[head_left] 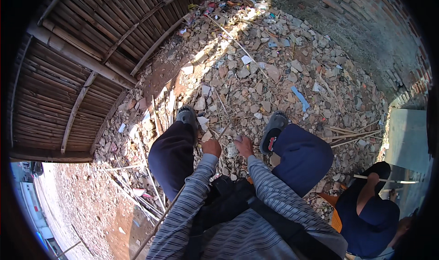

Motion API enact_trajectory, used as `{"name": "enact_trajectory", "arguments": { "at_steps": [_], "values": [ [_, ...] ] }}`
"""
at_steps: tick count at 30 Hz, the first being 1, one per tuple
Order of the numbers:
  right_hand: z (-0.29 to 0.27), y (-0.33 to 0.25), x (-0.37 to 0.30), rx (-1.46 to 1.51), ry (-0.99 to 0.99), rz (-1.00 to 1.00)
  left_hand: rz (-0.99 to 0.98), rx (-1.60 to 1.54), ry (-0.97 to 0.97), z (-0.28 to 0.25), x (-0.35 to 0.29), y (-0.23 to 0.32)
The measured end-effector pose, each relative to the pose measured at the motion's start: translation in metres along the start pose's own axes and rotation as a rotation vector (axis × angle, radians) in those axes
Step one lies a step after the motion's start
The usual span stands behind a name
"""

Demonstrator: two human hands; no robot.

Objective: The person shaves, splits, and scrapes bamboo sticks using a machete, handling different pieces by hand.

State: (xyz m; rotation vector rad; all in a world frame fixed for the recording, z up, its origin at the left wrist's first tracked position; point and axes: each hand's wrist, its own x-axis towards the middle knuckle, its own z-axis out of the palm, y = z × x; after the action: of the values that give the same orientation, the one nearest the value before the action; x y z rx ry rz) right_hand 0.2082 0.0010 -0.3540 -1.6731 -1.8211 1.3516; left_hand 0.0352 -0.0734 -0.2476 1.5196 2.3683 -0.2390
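Note:
My left hand (211, 147) is closed around a thin brown stick (168, 210). The stick's short end pokes out past the fingers, and its long part runs back under my left forearm to the lower edge. Close beside it, between my knees, my right hand (243, 146) is closed too. A small grey piece (238, 139) shows at its fingers; whether it is a stone or a tool I cannot tell. Both hands are above stony ground (256, 95), between my two grey shoes.
A slatted bamboo panel (68, 86) leans at the left, and a brick wall (356, 35) stands at the right. Split bamboo strips (132, 193) lie by my left leg, more strips (352, 136) at the right. Another person (375, 214) sits at the lower right, holding a pale strip (388, 180).

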Motion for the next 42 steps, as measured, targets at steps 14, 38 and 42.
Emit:
{"name": "enact_trajectory", "arguments": {
  "at_steps": [14,38,42],
  "values": [
    [0.025,0.049,0.0,0.007,-0.181,0.333,-0.021,-0.059,-0.001,0.005,-0.002,0.0],
    [0.009,0.015,0.01,0.128,-0.016,0.114,0.003,-0.056,0.103,-0.013,-0.006,0.007],
    [0.007,-0.022,-0.004,0.42,-0.217,0.275,-0.043,-0.027,0.061,0.001,-0.012,-0.01]
  ]
}}
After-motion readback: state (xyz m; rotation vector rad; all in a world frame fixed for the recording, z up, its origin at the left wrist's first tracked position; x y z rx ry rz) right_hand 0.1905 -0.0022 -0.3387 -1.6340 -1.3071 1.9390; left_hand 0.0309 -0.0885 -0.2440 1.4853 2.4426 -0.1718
